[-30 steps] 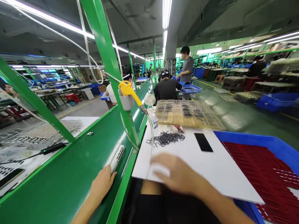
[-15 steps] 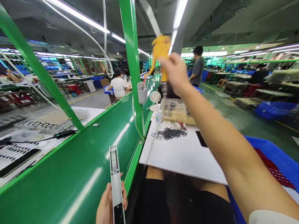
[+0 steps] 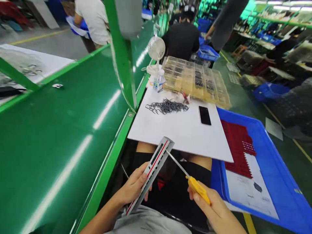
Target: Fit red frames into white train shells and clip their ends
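Here, my left hand point(image 3: 133, 187) grips a slotted white bar point(image 3: 152, 172); my right hand point(image 3: 207, 204) pinches a yellow-handled screwdriver point(image 3: 197, 190), tip touching the bar's end.

The white bench point(image 3: 168, 130) runs up the middle of the frame, just beside a green conveyor belt point(image 3: 60, 146) on the left. A loose heap of dark wire hooks point(image 3: 167, 106) lies near its centre, with a black smartphone point(image 3: 204, 115) to the right. A clear compartment tray point(image 3: 195, 78) of small parts sits along the far edge, and a small plastic bottle point(image 3: 157, 84) stands at the upper left corner.
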`<state>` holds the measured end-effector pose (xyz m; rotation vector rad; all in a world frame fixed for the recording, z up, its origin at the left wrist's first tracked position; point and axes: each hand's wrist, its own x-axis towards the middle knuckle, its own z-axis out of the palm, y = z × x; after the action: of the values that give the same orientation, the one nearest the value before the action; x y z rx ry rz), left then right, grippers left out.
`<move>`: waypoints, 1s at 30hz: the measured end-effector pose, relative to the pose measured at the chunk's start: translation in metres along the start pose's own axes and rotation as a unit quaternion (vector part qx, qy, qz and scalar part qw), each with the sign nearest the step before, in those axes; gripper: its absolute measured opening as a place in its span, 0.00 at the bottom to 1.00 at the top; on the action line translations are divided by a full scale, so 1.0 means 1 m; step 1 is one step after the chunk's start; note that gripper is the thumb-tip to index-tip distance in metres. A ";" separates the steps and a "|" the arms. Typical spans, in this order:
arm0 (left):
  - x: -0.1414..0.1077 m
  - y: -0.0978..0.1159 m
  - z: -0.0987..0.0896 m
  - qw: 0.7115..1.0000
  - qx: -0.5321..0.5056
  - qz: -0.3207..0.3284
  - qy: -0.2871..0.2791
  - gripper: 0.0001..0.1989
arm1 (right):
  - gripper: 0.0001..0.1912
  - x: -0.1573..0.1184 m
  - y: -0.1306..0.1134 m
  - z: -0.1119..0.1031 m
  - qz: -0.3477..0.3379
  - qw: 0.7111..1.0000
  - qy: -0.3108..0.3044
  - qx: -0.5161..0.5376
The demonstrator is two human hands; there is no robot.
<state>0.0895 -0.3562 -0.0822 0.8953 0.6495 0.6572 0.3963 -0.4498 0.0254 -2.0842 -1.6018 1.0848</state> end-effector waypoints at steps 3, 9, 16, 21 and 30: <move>-0.004 -0.004 -0.005 0.998 0.061 -0.034 0.012 0.37 | 0.30 0.004 -0.011 0.003 0.026 0.998 -0.045 0.029; -0.004 0.012 -0.019 0.990 0.120 -0.025 0.075 0.38 | 0.20 0.002 -0.033 0.028 0.029 0.961 -0.256 -0.098; -0.004 0.019 -0.019 0.990 0.115 -0.050 0.066 0.36 | 0.26 0.012 -0.024 0.018 0.064 0.980 -0.177 -0.058; -0.003 0.022 -0.020 0.986 0.139 -0.053 0.074 0.36 | 0.19 0.007 -0.021 0.022 0.016 0.942 -0.315 -0.116; -0.003 0.022 -0.019 0.986 0.144 -0.061 0.059 0.36 | 0.23 0.012 -0.019 0.013 0.003 0.955 -0.282 -0.093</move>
<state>0.0689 -0.3394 -0.0718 1.0792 0.9145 0.5170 0.3753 -0.4353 0.0239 -1.9969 -2.0160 1.7032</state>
